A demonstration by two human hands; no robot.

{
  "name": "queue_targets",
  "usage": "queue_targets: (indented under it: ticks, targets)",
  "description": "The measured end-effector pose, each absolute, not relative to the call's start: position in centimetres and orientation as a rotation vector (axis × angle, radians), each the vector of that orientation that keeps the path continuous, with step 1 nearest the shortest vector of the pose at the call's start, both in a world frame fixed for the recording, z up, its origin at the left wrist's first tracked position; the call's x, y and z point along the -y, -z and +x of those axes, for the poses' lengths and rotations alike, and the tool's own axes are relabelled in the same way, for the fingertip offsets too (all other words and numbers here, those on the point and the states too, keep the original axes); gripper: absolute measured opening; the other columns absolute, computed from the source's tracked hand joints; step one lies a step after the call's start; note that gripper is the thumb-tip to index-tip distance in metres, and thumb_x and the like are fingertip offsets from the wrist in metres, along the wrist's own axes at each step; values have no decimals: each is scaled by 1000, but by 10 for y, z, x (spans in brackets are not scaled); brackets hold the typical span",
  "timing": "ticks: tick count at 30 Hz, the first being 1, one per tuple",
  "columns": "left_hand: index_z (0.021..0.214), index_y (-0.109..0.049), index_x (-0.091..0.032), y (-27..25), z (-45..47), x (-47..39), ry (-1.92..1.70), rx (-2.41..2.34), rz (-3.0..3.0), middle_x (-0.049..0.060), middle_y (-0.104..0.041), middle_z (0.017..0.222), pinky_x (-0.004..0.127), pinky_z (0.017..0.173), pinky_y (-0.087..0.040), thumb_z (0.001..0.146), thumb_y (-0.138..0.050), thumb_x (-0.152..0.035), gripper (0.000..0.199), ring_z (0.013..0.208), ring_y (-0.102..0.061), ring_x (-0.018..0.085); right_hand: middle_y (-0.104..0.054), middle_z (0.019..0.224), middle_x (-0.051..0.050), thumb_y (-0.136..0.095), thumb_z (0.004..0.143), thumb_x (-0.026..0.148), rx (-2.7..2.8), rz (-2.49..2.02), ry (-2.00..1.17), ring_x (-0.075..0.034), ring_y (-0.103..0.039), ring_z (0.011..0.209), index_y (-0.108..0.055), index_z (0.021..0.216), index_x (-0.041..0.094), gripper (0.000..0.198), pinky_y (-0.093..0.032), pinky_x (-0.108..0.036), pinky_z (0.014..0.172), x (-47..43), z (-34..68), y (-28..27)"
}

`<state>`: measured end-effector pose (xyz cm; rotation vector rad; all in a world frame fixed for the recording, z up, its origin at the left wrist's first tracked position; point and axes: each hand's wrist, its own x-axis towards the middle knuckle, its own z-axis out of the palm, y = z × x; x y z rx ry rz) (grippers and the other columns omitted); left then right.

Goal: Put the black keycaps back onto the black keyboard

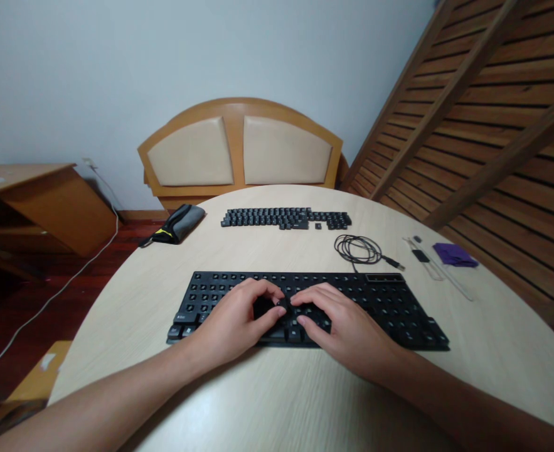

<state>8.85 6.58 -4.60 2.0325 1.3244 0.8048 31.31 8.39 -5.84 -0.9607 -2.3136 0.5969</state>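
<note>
A black keyboard [246, 277] lies on the round table before me, with many of its keycaps off and the bare key posts showing. A few caps, such as those in the bottom row [293, 333], sit in place. My left hand [241, 314] rests over the middle of the keyboard, its thumb and fingertips closed around a small black keycap [282, 302]. Just to its right, my right hand [340, 317] is curved over the keys, its thumb and index finger apart. Its index fingertip is close to that keycap; whether they touch is hard to see.
Loose keycaps [267, 216] stand in rows on the table's far side. The keyboard's coiled cable [359, 250] lies behind it. A purple cloth [454, 255], a wire keycap puller [427, 262] and a thin white stick [458, 289] are at right. A grey-black pouch [179, 224] is at left.
</note>
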Motion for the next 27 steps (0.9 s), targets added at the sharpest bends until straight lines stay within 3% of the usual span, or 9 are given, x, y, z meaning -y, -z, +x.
queue_targets:
  ticks: [27]
  targets:
    - [100, -76, -25, 43, 86, -66, -704, -1230, 2176, 0, -75, 96, 36, 89, -47, 85, -76, -24, 15, 95, -63, 20, -72, 104, -7, -59, 90, 13, 2327, -865, -550, -22, -63, 104, -66, 103, 21, 16, -53, -39, 92, -85, 315, 62]
